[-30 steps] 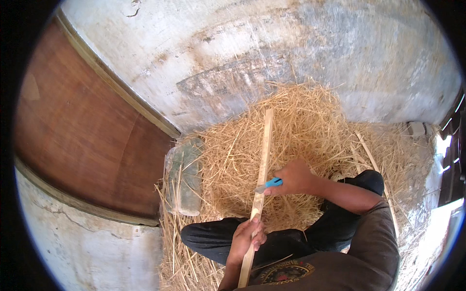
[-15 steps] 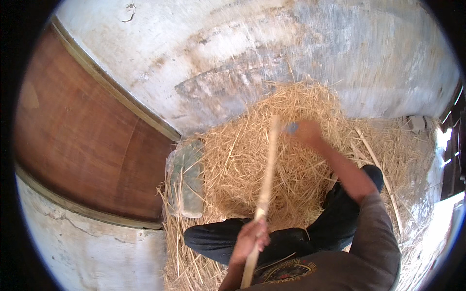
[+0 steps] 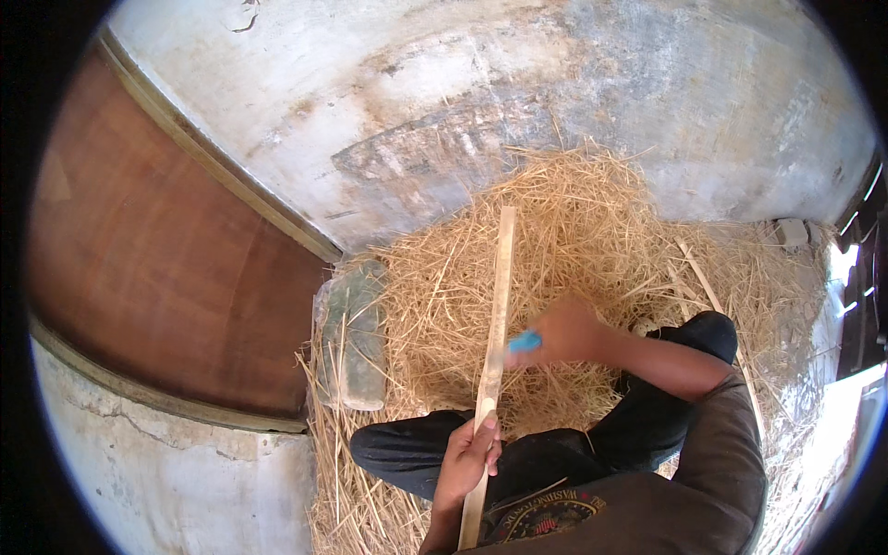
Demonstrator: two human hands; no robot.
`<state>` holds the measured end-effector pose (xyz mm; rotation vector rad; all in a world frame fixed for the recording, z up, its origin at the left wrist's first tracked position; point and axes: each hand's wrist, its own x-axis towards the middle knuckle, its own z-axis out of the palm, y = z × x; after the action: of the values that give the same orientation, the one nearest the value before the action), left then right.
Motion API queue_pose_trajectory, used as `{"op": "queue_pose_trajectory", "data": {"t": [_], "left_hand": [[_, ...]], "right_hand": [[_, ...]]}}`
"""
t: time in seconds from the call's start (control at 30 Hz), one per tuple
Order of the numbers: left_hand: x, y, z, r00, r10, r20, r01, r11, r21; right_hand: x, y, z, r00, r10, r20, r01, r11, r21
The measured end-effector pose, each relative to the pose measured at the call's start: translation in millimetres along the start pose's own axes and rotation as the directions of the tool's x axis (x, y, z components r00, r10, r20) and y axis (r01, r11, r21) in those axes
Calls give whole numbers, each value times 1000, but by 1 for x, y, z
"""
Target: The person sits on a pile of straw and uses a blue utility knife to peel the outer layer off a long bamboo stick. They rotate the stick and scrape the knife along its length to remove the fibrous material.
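Note:
A long pale wooden strip slants up from my lap, its far end over a heap of straw-like shavings. My left hand is closed round its lower part, near my folded legs. Farther up, my right hand grips a small blue-handled knife, smeared by motion. The knife's tip end meets or overlaps the strip's right edge; whether it touches cannot be made out. Most of the handle is hidden within my right fist.
A greenish block in clear plastic lies left of the heap. Beyond it is a brown wooden panel with a frame. A stained pale wall rises behind. Another thin strip lies on the right, beside my knee.
My right hand has come down toward me with the knife, from near the strip's far end to its middle. The strip's far end has shifted slightly left; my left hand keeps its hold.

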<state>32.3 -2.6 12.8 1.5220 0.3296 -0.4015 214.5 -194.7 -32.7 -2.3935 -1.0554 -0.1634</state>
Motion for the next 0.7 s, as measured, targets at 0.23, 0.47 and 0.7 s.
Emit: {"op": "queue_pose_trajectory", "data": {"t": [0.23,0.47,0.7], "left_hand": [[0,-3,5,1000,-18,-5,18,1000,2],[15,3,4,999,48,10,-49,997,51],[-20,-18,18,969,-214,122,216,976,-5]], "right_hand": [[5,10,-9,995,83,56,-79,994,-80],[13,17,-8,998,14,59,-5,989,-145],[34,176,-49,622,779,-73,-781,613,-114]]}}
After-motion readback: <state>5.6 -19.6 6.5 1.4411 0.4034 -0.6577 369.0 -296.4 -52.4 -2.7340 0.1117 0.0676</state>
